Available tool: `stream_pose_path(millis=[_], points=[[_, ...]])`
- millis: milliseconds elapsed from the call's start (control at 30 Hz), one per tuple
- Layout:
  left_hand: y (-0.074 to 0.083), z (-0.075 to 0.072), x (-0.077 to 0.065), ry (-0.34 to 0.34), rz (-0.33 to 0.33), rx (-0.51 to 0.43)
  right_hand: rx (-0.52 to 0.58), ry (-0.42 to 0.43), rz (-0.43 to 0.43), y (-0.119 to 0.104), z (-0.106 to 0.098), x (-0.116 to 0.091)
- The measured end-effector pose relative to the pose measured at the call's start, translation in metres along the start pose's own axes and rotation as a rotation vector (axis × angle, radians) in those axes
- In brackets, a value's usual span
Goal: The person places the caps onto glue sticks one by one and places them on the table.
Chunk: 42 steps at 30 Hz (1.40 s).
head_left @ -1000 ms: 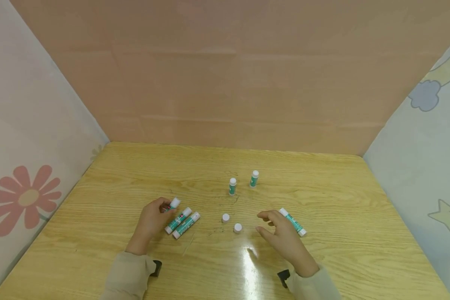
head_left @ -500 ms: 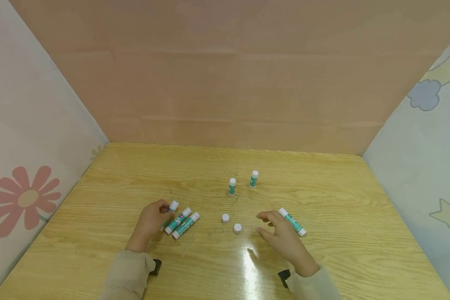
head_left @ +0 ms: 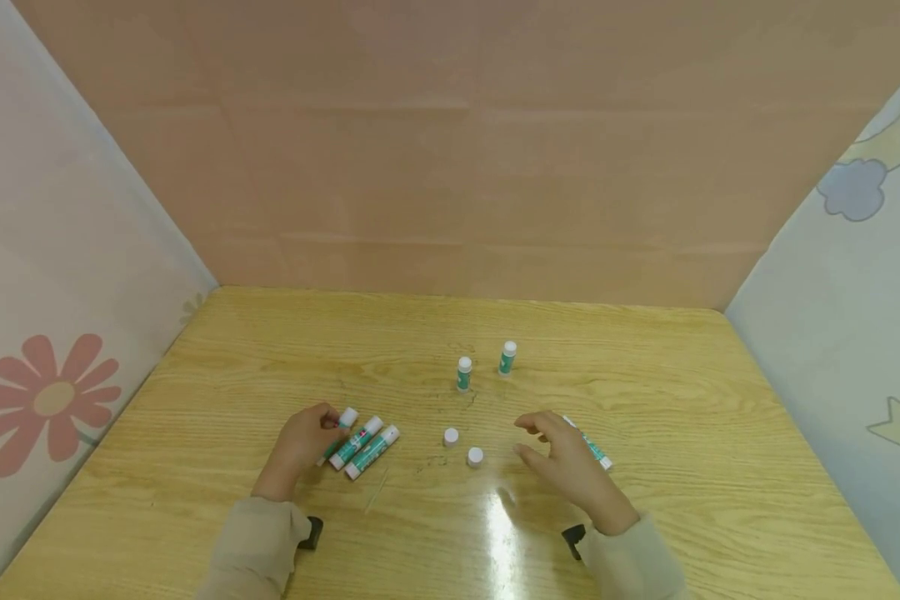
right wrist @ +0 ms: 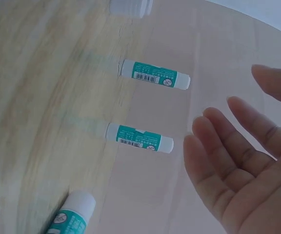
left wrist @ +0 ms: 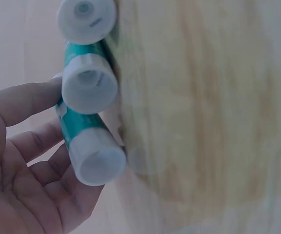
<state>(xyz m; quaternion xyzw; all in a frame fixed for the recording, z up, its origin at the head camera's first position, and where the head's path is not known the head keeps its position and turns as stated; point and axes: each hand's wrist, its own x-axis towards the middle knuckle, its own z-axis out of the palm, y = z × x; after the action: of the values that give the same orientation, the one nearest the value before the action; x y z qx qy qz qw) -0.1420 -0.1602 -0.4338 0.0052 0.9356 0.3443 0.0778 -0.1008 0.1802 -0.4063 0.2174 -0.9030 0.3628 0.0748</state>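
My left hand (head_left: pixel 300 442) pinches the leftmost of three green-and-white glue sticks, its white end (head_left: pixel 348 417) showing past the fingers. In the left wrist view, the thumb and fingers lie around this glue stick (left wrist: pixel 99 163), close to the table. Side by side with it lie a middle glue stick (head_left: pixel 356 443) and a right-hand one (head_left: pixel 372 452). My right hand (head_left: pixel 566 467) hovers with loosely bent fingers and holds nothing. Partly hidden behind it lies another glue stick (head_left: pixel 597 452). The right wrist view shows the right hand's fingers (right wrist: pixel 213 146) apart from everything.
Two glue sticks (head_left: pixel 463 375) (head_left: pixel 507 358) stand upright farther back on the wooden table (head_left: pixel 645 367). Two small white caps (head_left: pixel 451 437) (head_left: pixel 476 457) sit between the hands. A tan panel (head_left: pixel 465 192) closes off the back, with patterned walls at both sides.
The glue stick in my left hand has come down and lies lower, alongside the other two. My right hand has shifted slightly, covering more of the glue stick behind it.
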Motion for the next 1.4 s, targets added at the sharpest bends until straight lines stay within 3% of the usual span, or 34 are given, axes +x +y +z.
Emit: stream_pose_path(millis=[367,833,1400], points=[[-0.002,0.002,0.001,-0.007,-0.011,0.032,0.035,-0.050,0.064,0.004,-0.002,0.013],[0.003,0.004,0.003,-0.003,0.019,0.064,0.084,-0.081,0.071,0.012,-0.004,0.031],[0.003,0.005,0.005,-0.006,0.019,0.066,0.088,-0.005,0.117,0.016,-0.003,0.036]])
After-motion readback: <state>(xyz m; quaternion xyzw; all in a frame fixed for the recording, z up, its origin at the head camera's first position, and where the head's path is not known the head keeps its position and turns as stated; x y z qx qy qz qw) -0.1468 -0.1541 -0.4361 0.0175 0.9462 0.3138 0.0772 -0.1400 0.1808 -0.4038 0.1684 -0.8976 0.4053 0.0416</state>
